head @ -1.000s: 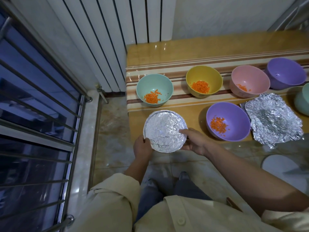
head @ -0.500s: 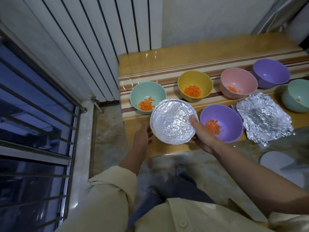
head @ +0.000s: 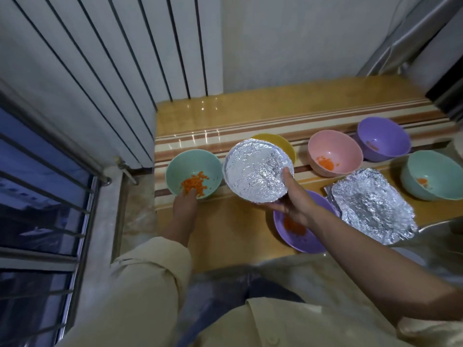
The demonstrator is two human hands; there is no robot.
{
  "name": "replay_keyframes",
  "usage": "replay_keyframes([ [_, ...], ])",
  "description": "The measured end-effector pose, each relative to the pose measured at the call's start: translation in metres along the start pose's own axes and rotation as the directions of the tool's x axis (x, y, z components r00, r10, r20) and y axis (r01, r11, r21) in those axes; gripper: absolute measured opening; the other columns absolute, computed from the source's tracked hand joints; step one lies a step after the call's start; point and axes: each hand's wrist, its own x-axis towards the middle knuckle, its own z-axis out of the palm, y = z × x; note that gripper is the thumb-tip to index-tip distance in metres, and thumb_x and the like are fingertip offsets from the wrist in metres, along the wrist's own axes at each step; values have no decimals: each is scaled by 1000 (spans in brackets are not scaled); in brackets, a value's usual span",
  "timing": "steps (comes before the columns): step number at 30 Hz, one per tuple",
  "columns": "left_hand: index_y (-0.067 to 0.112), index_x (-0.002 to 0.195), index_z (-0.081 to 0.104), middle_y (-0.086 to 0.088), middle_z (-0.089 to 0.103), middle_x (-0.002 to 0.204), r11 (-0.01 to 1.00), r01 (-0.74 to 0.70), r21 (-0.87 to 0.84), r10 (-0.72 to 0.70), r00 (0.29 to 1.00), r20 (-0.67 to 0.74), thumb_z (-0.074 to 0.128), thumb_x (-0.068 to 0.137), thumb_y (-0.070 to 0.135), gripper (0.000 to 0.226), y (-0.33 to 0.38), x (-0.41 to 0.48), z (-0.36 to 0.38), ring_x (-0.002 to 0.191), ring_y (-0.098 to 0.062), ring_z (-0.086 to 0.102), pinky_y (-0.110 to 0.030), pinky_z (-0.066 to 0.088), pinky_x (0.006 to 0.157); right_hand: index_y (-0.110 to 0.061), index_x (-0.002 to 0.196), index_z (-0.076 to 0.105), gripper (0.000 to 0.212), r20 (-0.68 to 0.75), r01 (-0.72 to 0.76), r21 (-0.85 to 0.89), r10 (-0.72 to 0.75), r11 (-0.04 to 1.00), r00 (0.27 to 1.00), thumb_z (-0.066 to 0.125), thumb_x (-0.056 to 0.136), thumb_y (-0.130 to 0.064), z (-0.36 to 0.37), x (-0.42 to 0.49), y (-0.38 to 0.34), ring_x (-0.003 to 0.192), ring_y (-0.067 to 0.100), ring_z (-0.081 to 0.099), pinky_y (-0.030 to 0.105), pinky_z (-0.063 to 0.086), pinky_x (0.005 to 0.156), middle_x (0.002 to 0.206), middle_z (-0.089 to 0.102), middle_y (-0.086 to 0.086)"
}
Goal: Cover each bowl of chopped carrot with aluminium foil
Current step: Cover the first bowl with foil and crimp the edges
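Note:
My right hand (head: 292, 200) holds a foil-covered bowl (head: 258, 170) in the air, thumb on its rim, above the table. It hides most of a yellow bowl (head: 280, 144) behind it. My left hand (head: 185, 206) touches the near rim of a teal bowl of chopped carrot (head: 194, 174). A purple bowl with carrot (head: 300, 236) lies under my right wrist. A pink bowl (head: 334, 156), a second purple bowl (head: 383, 139) and a second teal bowl (head: 434, 174) each hold carrot. A crumpled foil sheet (head: 370, 206) lies on the table.
The yellow table with a striped runner (head: 225, 113) stands against a white radiator (head: 105, 71) and wall. A barred window (head: 37, 196) is at my left. My legs and the floor show below the table's near edge.
My right hand has lifted the foil-covered bowl up and back, away from the table's near edge. My left hand has let go of it and moved to the teal bowl.

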Motion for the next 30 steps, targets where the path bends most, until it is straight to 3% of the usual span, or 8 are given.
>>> replay_keyframes([
  [2,-2,125,62,-29,62,122,999,-23,38,25,999,-36,53,100,29,41,-1,3,0,116,-45,58,-56,49,100,-25,115,58,41,5,4,0,-4,1000,1000,34,98,-54,1,5,-3,122,47,46,68,24,105,118,66,12],
  [4,-8,117,65,-35,64,114,997,-25,67,29,998,-63,55,99,27,40,-4,2,-4,111,-49,60,-52,52,90,-23,126,53,47,2,7,6,-7,1000,1000,35,97,-55,3,7,-6,111,37,60,63,37,101,113,69,4],
  [6,-11,108,68,-38,65,107,996,-14,83,21,996,-83,59,97,25,38,-6,-3,-13,105,-50,63,-45,50,78,-20,138,44,56,-1,7,26,-7,1000,1000,36,96,-56,6,9,-6,105,27,66,53,52,88,122,65,5],
  [9,-8,98,72,-32,69,96,986,-6,165,21,996,-89,60,80,39,52,-15,-12,-30,94,-44,68,-50,58,84,-18,140,42,60,-11,0,36,0,999,1000,36,96,-57,12,9,-2,88,20,71,36,59,63,119,63,8],
  [14,-1,101,77,-21,73,89,899,-83,431,81,996,24,63,91,14,23,-26,-39,-59,86,-34,70,-47,58,79,-21,136,43,51,-63,-13,58,17,998,998,35,98,-53,30,1,8,98,22,68,35,59,67,124,62,6],
  [19,9,118,73,-10,71,122,808,-140,572,103,990,96,61,93,7,28,-44,-61,-78,111,-28,65,-36,52,96,-20,135,44,50,-69,-51,47,55,998,996,36,98,-53,44,-11,27,93,18,67,36,60,70,109,65,1],
  [26,5,99,78,-15,75,98,929,-77,363,26,989,143,67,91,9,15,-66,-69,-94,87,-31,72,-46,61,81,-21,128,47,46,-82,-71,38,74,997,994,38,97,-54,61,-18,39,86,18,67,37,60,68,102,65,1],
  [30,9,99,75,-8,74,95,899,-171,403,203,978,-40,66,93,25,19,-50,-70,-95,89,-23,68,-29,48,72,-21,127,46,46,-52,-54,22,55,998,997,37,97,-54,67,-17,34,83,16,69,36,60,68,102,66,0],
])
